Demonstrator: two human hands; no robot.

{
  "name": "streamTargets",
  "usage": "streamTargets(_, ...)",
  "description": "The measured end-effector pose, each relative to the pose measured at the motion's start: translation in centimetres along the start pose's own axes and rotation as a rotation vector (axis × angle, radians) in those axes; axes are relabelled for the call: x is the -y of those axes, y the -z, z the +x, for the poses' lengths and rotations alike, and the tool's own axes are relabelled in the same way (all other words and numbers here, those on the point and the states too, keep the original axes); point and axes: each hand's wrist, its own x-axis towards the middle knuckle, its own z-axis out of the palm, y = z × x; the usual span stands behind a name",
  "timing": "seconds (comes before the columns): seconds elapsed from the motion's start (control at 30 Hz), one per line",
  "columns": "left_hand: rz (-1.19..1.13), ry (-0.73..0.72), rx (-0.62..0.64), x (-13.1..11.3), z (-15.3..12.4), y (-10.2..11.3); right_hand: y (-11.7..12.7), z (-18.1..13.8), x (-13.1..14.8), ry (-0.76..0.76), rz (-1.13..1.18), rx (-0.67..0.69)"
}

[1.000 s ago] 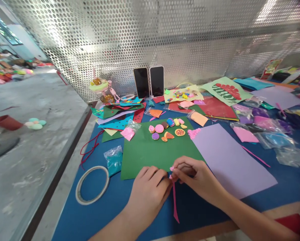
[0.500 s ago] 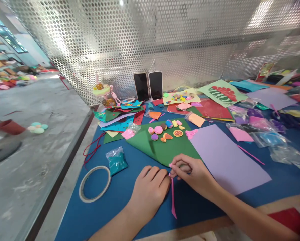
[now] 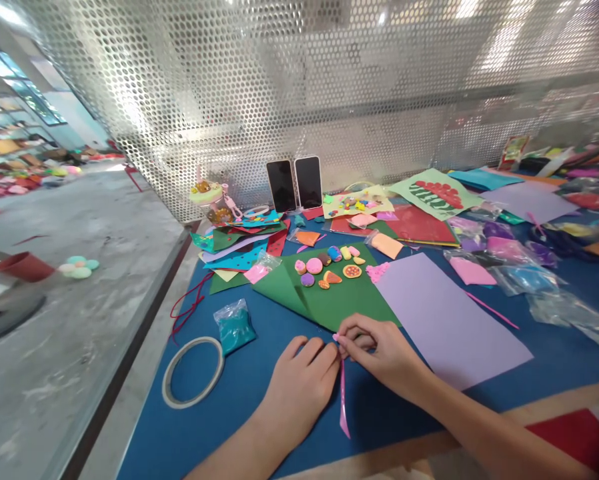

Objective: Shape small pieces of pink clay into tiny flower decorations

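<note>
My left hand (image 3: 304,375) rests at the front of the blue table, fingers curled; whatever is under them is hidden. Touching it or nearly so, my right hand (image 3: 374,343) pinches a small pink lump, apparently clay (image 3: 336,337), between thumb and fingertips. A thin pink plastic strip (image 3: 343,403) with a slanted, wider end, like a modelling tool, points down toward me from between the hands. Its upper end is covered, so I cannot tell which hand holds it. Just beyond lies a green sheet (image 3: 364,300) bearing several small clay foods, among them a pizza (image 3: 352,271).
At left lie a tape roll (image 3: 165,381) and a bag of teal clay (image 3: 234,328). A lilac sheet (image 3: 444,320) is at right, near more bagged clay (image 3: 472,272). Two phones (image 3: 308,183) lean against the perforated metal panel (image 3: 379,80). Stacked crafts (image 3: 244,250) sit back left.
The camera view has shifted slightly, so the scene sits a little lower in the picture. Both hands keep nearly the same pose, with the pink lump still in my right fingertips.
</note>
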Motion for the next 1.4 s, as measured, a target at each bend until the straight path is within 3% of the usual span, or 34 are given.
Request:
streamTargets(0.33, 0.044, -0.064, -0.142, -0.4, -0.5, 1.6, 0.2, -0.2, 0.4, 0.045, 0.030, 0.044)
streamTargets(0.43, 0.031, -0.018, -0.170, -0.8, -0.9, 2.9, 0.1, -0.3, 0.5, 0.058, 0.021, 0.039)
streamTargets(0.6, -0.309, 0.358, -0.175, -0.7, -0.9, 4.6, 0.0, -0.2, 1.0, 0.069, 0.059, 0.005)
streamTargets(0.73, -0.650, 0.747, -0.180, 0.1, 0.1, 4.1, 0.1, -0.1, 1.2, 0.023, 0.071, 0.003)
streamTargets(0.87, -0.928, 0.901, -0.230, 0.8, 1.0, 3.1, 0.3, -0.1, 1.2, 0.035, 0.057, 0.074)
streamTargets(1.07, -1.093, 0.894, -0.241, 0.3, 0.6, 3.3, 0.7, -0.2, 1.8, 0.034, 0.055, 0.023)
streamTargets(1.4, -0.623, 0.610, 0.159, -2.4, -1.0, 2.7, 0.8, -0.2, 1.2, -0.091, 0.214, 0.041)
